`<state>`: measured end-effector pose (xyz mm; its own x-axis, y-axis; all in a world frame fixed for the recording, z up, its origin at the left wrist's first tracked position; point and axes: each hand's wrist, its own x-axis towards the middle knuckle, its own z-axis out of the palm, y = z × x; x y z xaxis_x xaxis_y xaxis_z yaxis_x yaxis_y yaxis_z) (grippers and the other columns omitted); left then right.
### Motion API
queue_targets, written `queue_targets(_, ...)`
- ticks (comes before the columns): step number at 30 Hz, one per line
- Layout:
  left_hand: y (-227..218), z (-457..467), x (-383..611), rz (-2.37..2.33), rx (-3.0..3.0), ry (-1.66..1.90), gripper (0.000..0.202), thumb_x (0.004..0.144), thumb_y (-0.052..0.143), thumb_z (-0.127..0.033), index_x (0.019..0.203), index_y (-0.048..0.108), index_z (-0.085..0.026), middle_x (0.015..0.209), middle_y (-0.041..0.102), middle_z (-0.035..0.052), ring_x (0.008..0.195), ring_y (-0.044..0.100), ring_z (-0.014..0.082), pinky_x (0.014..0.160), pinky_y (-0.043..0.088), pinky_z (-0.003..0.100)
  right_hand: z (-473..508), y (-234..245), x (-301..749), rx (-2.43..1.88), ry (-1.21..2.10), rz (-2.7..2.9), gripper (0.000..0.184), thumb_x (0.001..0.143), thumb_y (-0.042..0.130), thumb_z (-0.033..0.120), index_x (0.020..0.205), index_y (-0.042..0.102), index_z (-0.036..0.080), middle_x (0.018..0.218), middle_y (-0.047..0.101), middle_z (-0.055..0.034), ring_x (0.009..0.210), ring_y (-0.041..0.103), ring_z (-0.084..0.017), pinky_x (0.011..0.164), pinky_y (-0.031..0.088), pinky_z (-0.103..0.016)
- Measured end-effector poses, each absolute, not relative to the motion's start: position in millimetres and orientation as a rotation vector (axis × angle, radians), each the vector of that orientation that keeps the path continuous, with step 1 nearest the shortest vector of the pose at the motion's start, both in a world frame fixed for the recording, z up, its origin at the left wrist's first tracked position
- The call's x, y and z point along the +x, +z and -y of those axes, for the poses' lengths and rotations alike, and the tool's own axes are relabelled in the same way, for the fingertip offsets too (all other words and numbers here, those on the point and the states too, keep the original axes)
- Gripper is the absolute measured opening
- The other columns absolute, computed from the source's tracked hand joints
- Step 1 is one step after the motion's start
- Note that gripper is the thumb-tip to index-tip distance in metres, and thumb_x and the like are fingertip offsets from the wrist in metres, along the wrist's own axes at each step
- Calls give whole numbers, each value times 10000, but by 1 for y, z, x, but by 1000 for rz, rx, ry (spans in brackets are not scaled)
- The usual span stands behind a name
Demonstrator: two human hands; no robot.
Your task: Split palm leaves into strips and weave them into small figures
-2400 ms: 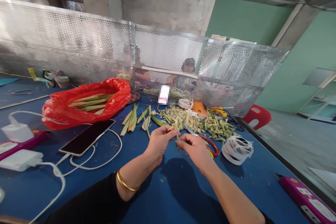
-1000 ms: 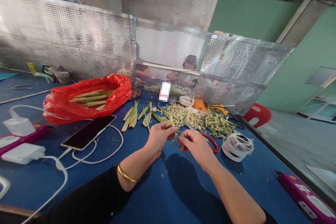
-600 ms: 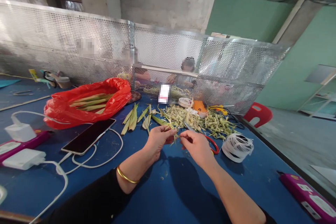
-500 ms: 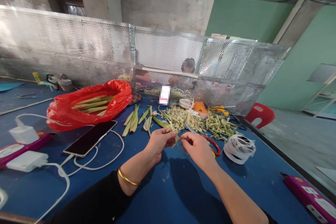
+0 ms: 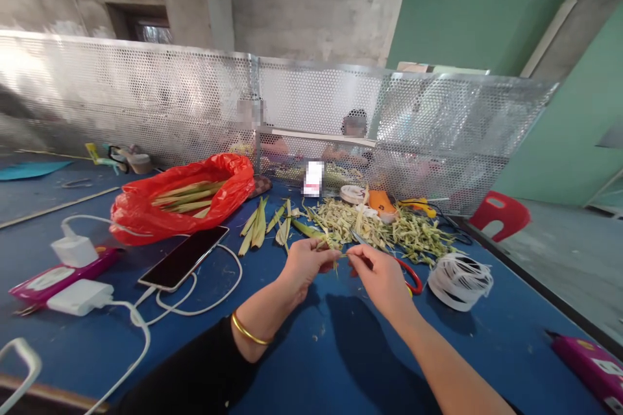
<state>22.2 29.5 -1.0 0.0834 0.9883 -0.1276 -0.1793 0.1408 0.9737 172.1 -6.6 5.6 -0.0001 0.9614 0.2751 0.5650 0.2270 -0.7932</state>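
Note:
My left hand (image 5: pixel 306 266) and my right hand (image 5: pixel 382 279) are raised just above the blue table (image 5: pixel 341 356), fingertips almost touching. Both pinch a thin green leaf strip (image 5: pixel 339 258) stretched between them. A gold bangle (image 5: pixel 248 332) circles my left wrist. Red-handled scissors (image 5: pixel 407 272) lie on the table just behind my right hand. A heap of shredded leaf trimmings (image 5: pixel 379 230) lies beyond both hands, with whole leaf pieces (image 5: pixel 260 227) to its left.
A red plastic bag (image 5: pixel 180 202) of green stalks lies at the left, with a phone (image 5: pixel 185 257) on a white cable in front of it. White chargers (image 5: pixel 78 295) sit further left. A coil of white cord (image 5: pixel 460 273) sits right. A perforated metal screen (image 5: pixel 311 117) backs the table; people sit behind it.
My hands have stayed together, still working the strip, with only small finger movements. The view has shifted, so everything on the table now sits a little further right and lower.

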Motion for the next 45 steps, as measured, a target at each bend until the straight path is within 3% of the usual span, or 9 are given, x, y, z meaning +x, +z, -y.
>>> queue_targets(6, 0, -29, 22, -1095, 977, 1213, 205, 540, 785, -249, 615, 633, -133, 504, 571, -31, 457, 500, 65, 493, 421, 194, 3, -3, 167, -1393, 1055, 1606, 282, 719, 617, 438, 724, 646, 158, 640, 625, -19, 630, 582, -172, 616, 439, -267)
queue_targets(15, 0, -31, 23, -1052, 1190, 1282, 170, 543, 764, -204, 633, 625, -167, 608, 620, -23, 587, 578, 124, 574, 484, 236, 8, 2, 167, -1203, 1127, 1558, 214, 744, 592, 342, 615, 576, 173, 588, 539, 10, 597, 504, -135, 601, 419, -244)
queue_targets(21, 3, -33, 20, -1043, 1272, 1299, 167, 573, 740, -221, 613, 584, -178, 569, 588, -38, 559, 580, 130, 537, 461, 235, 8, 10, 173, -1250, 1082, 1735, 276, 760, 594, 388, 587, 562, 174, 557, 537, 14, 559, 501, -129, 569, 406, -248)
queue_targets(24, 9, -29, 21, -1041, 1220, 1273, 172, 572, 740, -209, 626, 583, -168, 576, 584, -40, 564, 584, 123, 551, 460, 232, 6, 13, 179, -1341, 844, 1651, 350, 786, 560, 462, 579, 543, 180, 520, 502, 19, 514, 464, -122, 524, 378, -245)
queue_targets(29, 9, -26, 24, -975, 1281, 1248, 198, 568, 742, -211, 601, 552, -166, 536, 523, -63, 520, 523, 93, 533, 425, 213, 2, 8, 177, -1325, 715, 1622, 215, 739, 628, 383, 809, 645, 180, 725, 639, -14, 662, 547, -158, 601, 411, -253)
queue_targets(36, -3, -30, 25, -1064, 1415, 1220, 187, 548, 746, -209, 643, 590, -172, 578, 580, -30, 602, 576, 143, 550, 429, 221, 2, 4, 178, -1348, 778, 1773, 285, 759, 598, 367, 555, 576, 169, 531, 555, 21, 528, 460, -112, 519, 340, -229)
queue_targets(40, -4, -30, 23, -1011, 1410, 1184, 204, 579, 738, -240, 731, 617, -177, 601, 632, -15, 584, 609, 158, 560, 449, 243, -1, 9, 186, -1355, 824, 1694, 262, 757, 596, 416, 732, 672, 167, 702, 663, -24, 675, 577, -165, 636, 429, -265)
queue_targets(43, 1, -25, 24, -1014, 1396, 1132, 377, 568, 745, -226, 914, 602, -181, 558, 639, -29, 534, 612, 163, 553, 452, 256, -3, 9, 184, -1318, 875, 1462, 366, 692, 667, 435, 934, 657, 161, 820, 682, -50, 766, 608, -192, 693, 454, -291)
queue_targets(45, 5, -20, 26, -1077, 1448, 1091, 479, 555, 740, -195, 1006, 580, -176, 523, 630, -38, 530, 619, 177, 554, 450, 260, -2, 7, 180, -1286, 959, 1352, 393, 646, 707, 409, 939, 639, 155, 789, 670, -37, 755, 603, -185, 686, 453, -287)
